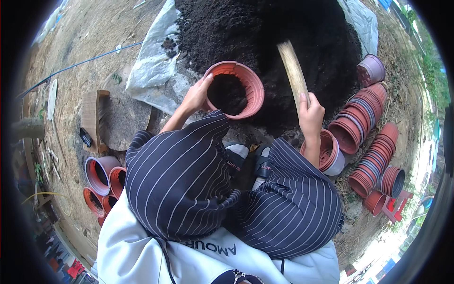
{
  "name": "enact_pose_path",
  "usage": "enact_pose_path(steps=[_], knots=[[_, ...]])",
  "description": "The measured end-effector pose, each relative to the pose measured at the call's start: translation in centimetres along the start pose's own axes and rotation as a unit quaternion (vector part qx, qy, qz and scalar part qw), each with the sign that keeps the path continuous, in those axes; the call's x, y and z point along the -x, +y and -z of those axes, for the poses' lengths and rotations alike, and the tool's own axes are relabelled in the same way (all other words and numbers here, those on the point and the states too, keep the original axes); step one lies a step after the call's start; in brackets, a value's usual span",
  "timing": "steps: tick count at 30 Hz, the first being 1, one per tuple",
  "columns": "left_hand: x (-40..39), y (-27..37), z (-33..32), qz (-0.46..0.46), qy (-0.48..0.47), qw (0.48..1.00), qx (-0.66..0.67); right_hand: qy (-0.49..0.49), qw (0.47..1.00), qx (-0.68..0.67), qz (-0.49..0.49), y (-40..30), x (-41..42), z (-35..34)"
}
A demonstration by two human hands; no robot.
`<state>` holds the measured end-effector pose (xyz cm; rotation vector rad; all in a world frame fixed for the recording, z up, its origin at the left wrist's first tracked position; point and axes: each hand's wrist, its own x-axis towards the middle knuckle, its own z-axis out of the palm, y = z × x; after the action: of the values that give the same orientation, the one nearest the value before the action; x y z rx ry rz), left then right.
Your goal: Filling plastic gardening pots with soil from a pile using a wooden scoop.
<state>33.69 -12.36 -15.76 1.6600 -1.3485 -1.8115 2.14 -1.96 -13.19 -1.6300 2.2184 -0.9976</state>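
Note:
My left hand point(196, 93) grips the left rim of a terracotta-coloured plastic plant pot point(254, 90), thumb over the edge. The pot tilts towards me, and dark soil point(227, 94) covers the part of its inside that I can see. To the right, my right hand point(311, 113) is closed around the lower end of a pale wooden stick point(293, 69). Its far end is blurred and points away from me over a large heap of dark soil point(227, 28). Between the stick and the pot there is a gap.
White plastic sheeting point(152, 67) lies under the heap. Stacks of nested plastic pots point(376, 159) lean on the ground at right, near a single purple pot point(371, 69). Several soil-filled pots point(103, 175) stand at left, behind a wooden block point(91, 119). A blue hose point(81, 64) crosses the dirt.

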Motion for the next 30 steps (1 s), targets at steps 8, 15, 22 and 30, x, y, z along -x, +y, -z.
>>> enact_pose_path(steps=[8, 15, 22, 30], knots=[[-3.7, -4.6, 2.0, -0.098, 0.025, 0.994, -0.03, -0.065, 0.878, -0.36, -0.309, 5.6, -2.3, -5.6], [-3.1, -4.0, 0.4, -0.055, 0.006, 0.995, 0.083, 0.047, 0.915, -0.269, -0.296, 6.3, -11.9, -11.9], [-2.5, -3.0, 0.7, -0.078, -0.006, 0.996, 0.042, 0.108, 0.949, -0.205, -0.212, 9.2, -12.5, -14.7], [-2.5, -2.7, 1.2, -0.055, -0.009, 0.998, -0.01, 0.109, 0.945, -0.25, -0.18, 7.7, -11.4, -11.1]])
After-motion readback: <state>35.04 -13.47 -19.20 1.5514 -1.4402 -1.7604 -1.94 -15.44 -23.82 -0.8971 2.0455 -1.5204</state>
